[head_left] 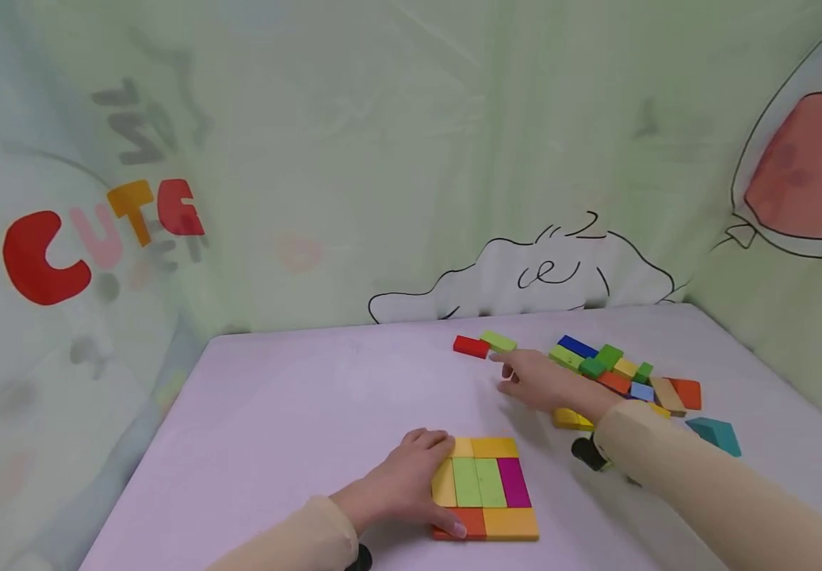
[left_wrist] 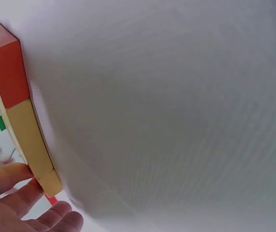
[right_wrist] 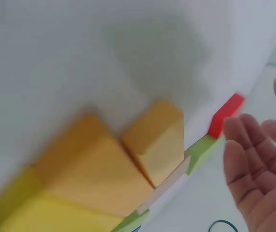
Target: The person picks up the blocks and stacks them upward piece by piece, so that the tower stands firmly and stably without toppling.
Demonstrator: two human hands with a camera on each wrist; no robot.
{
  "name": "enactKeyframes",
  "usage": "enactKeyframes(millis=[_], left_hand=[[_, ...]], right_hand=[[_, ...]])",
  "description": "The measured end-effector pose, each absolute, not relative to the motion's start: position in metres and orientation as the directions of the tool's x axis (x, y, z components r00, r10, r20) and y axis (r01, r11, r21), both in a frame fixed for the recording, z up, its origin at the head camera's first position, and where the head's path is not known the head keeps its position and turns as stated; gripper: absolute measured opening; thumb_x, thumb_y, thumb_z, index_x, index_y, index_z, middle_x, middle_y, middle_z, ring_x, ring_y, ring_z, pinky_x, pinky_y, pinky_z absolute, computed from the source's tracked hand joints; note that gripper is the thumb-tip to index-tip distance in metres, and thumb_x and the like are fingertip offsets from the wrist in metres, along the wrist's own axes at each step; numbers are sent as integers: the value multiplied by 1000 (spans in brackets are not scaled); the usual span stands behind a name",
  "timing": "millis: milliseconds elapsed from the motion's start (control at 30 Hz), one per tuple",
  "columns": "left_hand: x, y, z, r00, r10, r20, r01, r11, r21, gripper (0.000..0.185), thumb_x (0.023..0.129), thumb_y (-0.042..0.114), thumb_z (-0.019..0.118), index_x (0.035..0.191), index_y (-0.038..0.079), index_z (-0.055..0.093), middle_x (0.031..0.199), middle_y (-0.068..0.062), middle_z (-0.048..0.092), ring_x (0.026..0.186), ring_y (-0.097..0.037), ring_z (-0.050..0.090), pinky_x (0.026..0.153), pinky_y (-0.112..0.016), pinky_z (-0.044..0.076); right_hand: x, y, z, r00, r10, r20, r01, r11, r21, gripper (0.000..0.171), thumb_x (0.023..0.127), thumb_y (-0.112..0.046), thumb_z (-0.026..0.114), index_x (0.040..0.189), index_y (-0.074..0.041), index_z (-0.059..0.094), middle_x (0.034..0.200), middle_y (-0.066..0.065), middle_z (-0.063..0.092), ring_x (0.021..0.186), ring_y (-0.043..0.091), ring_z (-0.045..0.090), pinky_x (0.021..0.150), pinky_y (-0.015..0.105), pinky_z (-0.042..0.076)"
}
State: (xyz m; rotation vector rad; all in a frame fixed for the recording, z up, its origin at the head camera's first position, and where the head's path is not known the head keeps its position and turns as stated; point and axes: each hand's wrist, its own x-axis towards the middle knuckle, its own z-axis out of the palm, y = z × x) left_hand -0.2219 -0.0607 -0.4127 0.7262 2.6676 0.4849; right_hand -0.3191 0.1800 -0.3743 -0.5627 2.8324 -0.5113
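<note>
On the pale lilac counter point(head_left: 296, 412), we log a flat square of fitted wooden blocks point(head_left: 485, 488), steadied by our left hand point(head_left: 403, 484), fingers relaxed across its near-left edge, apparently to keep it from sliding. Our right hand point(head_left: 546, 385) reaches, fingers extended and holding nothing, fingertips at the light green rectangular block point(head_left: 498, 342) beside the red rectangular block point(head_left: 471, 346), left of the loose pile of coloured blocks point(head_left: 625, 373).
</note>
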Motion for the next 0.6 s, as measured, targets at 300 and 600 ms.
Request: enactKeyframes(millis=[300,600], left_hand=[[-222,-61,-413,-817,534,-218,422,811,405,104,70,56,90,154,15,44,157,2,44,145,-25,37,118,-35,43],[-223,-62,-413,-818,534,-215,426,813,397,103,71,56,89,153,15,44,156,3,45,144,-25,38,117,-34,44]], right_hand=[[-402,154,-393,-931,-326,-165,-292,935,-201,42,96,-14,69,130,7,59,118,21,66,107,33,60,102,47,54],[-398,138,-393,-917,-337,-214,-305,937,-170,27,92,-18,75,106,2,62,88,10,62,83,21,56,79,33,53]])
